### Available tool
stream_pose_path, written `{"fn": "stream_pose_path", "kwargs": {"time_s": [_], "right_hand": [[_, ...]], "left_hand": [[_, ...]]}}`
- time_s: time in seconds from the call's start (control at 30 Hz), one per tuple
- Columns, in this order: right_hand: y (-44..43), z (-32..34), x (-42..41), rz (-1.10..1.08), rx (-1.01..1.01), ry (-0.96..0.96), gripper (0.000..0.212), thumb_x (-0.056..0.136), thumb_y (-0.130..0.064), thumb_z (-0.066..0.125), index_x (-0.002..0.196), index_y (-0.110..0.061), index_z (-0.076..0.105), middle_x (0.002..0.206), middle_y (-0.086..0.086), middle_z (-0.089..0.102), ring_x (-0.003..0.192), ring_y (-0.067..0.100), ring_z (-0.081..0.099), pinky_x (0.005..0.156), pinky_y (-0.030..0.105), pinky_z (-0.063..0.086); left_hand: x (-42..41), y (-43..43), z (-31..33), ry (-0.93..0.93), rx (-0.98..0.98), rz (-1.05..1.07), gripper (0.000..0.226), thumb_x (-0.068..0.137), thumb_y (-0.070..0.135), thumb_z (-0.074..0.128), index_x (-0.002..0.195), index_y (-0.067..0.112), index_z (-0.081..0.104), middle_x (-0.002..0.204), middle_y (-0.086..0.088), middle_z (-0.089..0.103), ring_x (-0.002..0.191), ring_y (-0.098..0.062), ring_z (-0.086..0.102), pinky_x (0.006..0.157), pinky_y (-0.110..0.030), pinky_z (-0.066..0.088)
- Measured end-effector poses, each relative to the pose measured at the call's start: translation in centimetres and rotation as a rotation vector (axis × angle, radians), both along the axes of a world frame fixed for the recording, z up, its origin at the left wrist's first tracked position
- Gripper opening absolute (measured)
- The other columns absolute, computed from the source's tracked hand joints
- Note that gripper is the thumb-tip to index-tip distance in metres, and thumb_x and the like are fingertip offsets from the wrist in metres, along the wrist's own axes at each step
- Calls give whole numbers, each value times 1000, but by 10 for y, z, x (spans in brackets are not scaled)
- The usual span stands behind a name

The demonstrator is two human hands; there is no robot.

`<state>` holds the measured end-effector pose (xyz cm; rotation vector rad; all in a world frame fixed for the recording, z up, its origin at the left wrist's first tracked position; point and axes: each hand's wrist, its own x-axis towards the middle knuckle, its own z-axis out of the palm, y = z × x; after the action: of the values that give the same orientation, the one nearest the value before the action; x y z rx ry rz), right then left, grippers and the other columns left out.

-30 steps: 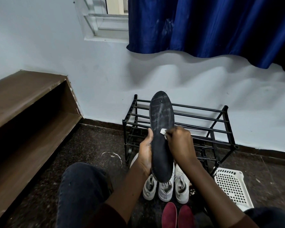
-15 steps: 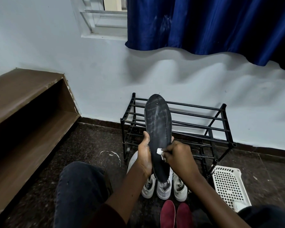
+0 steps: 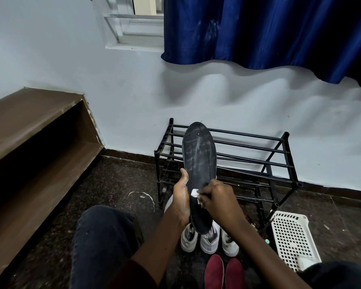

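Observation:
A black shoe (image 3: pixel 199 159) is held upright with its sole facing me, streaked with pale rub marks. My left hand (image 3: pixel 181 195) grips its left edge near the heel half. My right hand (image 3: pixel 218 198) pinches a small white wipe (image 3: pixel 194 193) and presses it against the lower part of the sole. The shoe's upper is hidden behind the sole.
A black wire shoe rack (image 3: pixel 258 161) stands against the wall behind the shoe. White sneakers (image 3: pixel 208 239) and maroon shoes (image 3: pixel 223 272) sit on the dark floor below my hands. A white perforated basket (image 3: pixel 292 238) lies at the right, a brown wooden shelf (image 3: pixel 33 132) at the left.
My right hand with the white wipe has slid down the sole from the middle toward the heel. The shoe has tilted slightly and stays in my left hand.

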<state>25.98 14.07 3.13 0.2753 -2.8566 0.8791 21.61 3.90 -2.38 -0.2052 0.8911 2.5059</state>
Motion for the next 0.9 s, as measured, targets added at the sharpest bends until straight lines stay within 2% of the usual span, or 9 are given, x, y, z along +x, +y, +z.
{"fn": "stream_pose_path", "kwargs": {"time_s": [0.1, 0.2, 0.37, 0.6, 0.7, 0.9], "right_hand": [[6, 1, -2, -75, -61, -19, 13, 80, -4, 67, 91, -4, 74, 89, 11, 64, 80, 23, 62, 76, 23, 47], [15, 6, -17, -209, -31, 65, 13, 83, -6, 65, 92, -2, 73, 90, 16, 63, 82, 29, 61, 73, 27, 44], [20, 12, -35, -307, -2, 109, 15, 86, -8, 61, 93, -1, 72, 89, 20, 60, 83, 35, 59, 72, 35, 44], [9, -2, -2, -176, -78, 17, 16, 82, -10, 68, 97, -5, 73, 94, 12, 64, 86, 24, 62, 71, 17, 39], [10, -8, 3, -225, -124, 48, 16, 82, -8, 68, 96, -3, 73, 92, 12, 65, 84, 23, 62, 68, 9, 32], [12, 1, -24, -353, -102, 147, 14, 85, -8, 64, 94, -2, 72, 87, 18, 61, 79, 32, 61, 70, 27, 39]], "left_hand": [[3, 8, 7, -15, -3, -30, 77, 94, 61, 22, 99, 4, 74, 105, -17, 68, 90, -27, 66, 80, -34, 53], [8, 17, 14, -20, 24, -59, 73, 93, 59, 25, 101, 4, 73, 100, -16, 70, 87, -26, 70, 73, -32, 58], [13, 21, 16, -38, 13, -94, 72, 93, 61, 25, 110, 6, 67, 102, -16, 69, 90, -26, 69, 73, -33, 58], [5, 13, 9, -43, 15, -63, 77, 94, 61, 23, 103, 2, 72, 102, -17, 69, 88, -27, 68, 78, -32, 56], [7, 15, 11, -69, 6, -68, 78, 91, 64, 25, 115, 1, 63, 110, -18, 65, 96, -29, 64, 85, -36, 53], [7, 15, 13, -35, 1, -50, 74, 94, 60, 24, 94, 7, 76, 97, -15, 72, 85, -25, 70, 70, -31, 58]]}}
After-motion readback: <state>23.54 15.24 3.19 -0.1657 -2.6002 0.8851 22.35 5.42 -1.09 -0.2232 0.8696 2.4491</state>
